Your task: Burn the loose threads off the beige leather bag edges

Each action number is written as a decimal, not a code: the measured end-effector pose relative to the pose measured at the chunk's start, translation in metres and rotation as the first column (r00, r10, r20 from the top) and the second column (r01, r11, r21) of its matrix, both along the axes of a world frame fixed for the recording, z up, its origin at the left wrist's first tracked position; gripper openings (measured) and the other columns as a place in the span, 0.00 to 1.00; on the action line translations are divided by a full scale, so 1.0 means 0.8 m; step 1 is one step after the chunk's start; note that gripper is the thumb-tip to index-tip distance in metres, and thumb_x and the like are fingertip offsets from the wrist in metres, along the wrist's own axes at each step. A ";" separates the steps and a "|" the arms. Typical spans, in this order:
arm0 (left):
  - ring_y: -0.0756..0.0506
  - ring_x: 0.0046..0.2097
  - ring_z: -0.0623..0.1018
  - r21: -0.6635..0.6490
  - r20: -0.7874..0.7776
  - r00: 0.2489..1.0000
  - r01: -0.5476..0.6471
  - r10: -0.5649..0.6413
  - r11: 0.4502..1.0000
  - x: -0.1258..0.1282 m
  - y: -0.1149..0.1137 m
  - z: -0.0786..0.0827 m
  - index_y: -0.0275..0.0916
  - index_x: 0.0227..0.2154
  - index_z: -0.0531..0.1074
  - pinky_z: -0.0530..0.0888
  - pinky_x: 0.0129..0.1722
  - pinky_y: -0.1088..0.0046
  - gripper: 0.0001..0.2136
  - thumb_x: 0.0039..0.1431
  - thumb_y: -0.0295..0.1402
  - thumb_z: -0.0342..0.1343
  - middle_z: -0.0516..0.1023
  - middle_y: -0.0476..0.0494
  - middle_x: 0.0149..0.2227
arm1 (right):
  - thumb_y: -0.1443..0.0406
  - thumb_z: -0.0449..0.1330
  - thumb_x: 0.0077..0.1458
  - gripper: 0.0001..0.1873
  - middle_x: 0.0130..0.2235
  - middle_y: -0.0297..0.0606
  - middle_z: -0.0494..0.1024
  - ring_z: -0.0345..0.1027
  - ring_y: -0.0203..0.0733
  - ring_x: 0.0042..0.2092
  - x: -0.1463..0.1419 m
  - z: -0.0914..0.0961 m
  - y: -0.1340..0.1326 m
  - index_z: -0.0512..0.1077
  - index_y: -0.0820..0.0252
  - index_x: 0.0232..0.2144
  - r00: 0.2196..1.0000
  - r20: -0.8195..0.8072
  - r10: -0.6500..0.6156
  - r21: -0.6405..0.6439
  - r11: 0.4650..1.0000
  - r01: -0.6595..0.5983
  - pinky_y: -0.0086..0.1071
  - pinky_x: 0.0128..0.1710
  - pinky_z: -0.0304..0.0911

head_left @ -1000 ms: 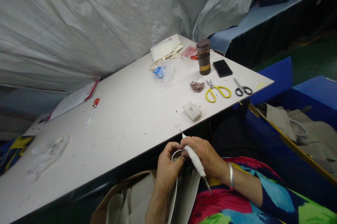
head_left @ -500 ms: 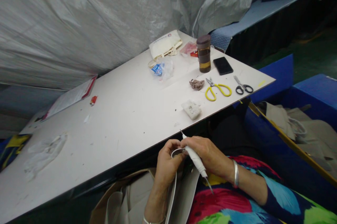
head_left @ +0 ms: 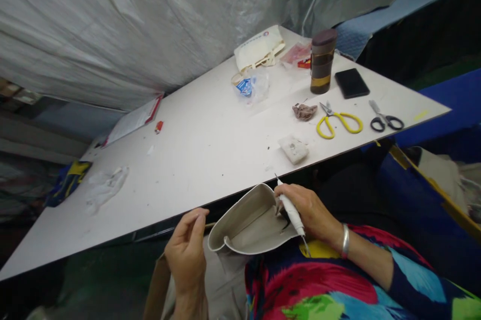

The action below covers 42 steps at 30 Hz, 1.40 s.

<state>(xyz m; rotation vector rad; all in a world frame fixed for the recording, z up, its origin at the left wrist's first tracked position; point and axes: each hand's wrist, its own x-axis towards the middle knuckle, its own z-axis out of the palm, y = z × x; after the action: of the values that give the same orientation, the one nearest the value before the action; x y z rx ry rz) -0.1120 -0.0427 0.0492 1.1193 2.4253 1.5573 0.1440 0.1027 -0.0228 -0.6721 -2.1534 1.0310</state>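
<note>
My right hand (head_left: pixel 310 210) is closed round a white-wrapped tool (head_left: pixel 292 214) with a thin metal point at each end. Its fingers also meet the edge of an open beige bag piece (head_left: pixel 244 227), whose mouth gapes upward over my lap. Part of the bag's right rim is hidden behind that hand. To the left of the bag and apart from it, my left hand (head_left: pixel 188 242) is raised with thumb and forefinger pinched together. Whatever may be between those fingertips is too small to make out.
On the white table (head_left: pixel 195 170) lie yellow-handled scissors (head_left: pixel 340 123), black-handled scissors (head_left: pixel 387 122), a phone (head_left: pixel 352 83), a bottle (head_left: pixel 323 62) and a small clear packet (head_left: pixel 294 149). A blue bin (head_left: pixel 421 205) stands at right. Below my left hand is a cardboard box (head_left: pixel 156 285).
My left hand has let go of the bag piece and moved left, away from my right hand. The bag's mouth has spread open. The view has shifted, so the table items appear farther right.
</note>
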 end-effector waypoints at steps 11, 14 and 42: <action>0.43 0.43 0.86 -0.144 -0.474 0.792 0.362 -0.385 0.921 0.077 -0.073 0.024 0.41 0.45 0.80 0.82 0.44 0.69 0.12 0.62 0.21 0.60 0.86 0.42 0.44 | 0.70 0.56 0.63 0.09 0.35 0.34 0.74 0.68 0.39 0.34 0.005 0.001 0.000 0.68 0.55 0.45 0.999 0.029 -0.032 -0.088 0.996 0.034 0.30 0.36 0.58; 0.43 0.49 0.86 -0.420 -0.441 0.623 0.492 -0.646 0.762 0.073 -0.070 0.008 0.39 0.53 0.76 0.82 0.45 0.74 0.15 0.65 0.24 0.59 0.84 0.35 0.53 | 0.69 0.57 0.62 0.07 0.33 0.31 0.74 0.68 0.38 0.32 0.008 -0.001 0.004 0.68 0.55 0.43 0.998 0.035 -0.043 -0.141 0.989 0.048 0.28 0.33 0.57; 0.44 0.45 0.84 -0.287 -0.453 0.725 0.433 -0.519 0.855 0.080 -0.035 -0.031 0.39 0.42 0.78 0.80 0.48 0.71 0.06 0.65 0.27 0.59 0.81 0.40 0.44 | 0.72 0.60 0.53 0.16 0.29 0.27 0.75 0.66 0.33 0.27 0.023 -0.020 0.011 0.70 0.55 0.44 0.993 0.091 -0.070 -0.334 0.938 0.097 0.25 0.29 0.55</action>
<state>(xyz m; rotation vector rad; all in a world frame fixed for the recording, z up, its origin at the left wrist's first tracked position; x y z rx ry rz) -0.0477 -0.0710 0.0245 2.1406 2.1743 0.9576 0.1621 0.1116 -0.0390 -0.9688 -2.0097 1.3643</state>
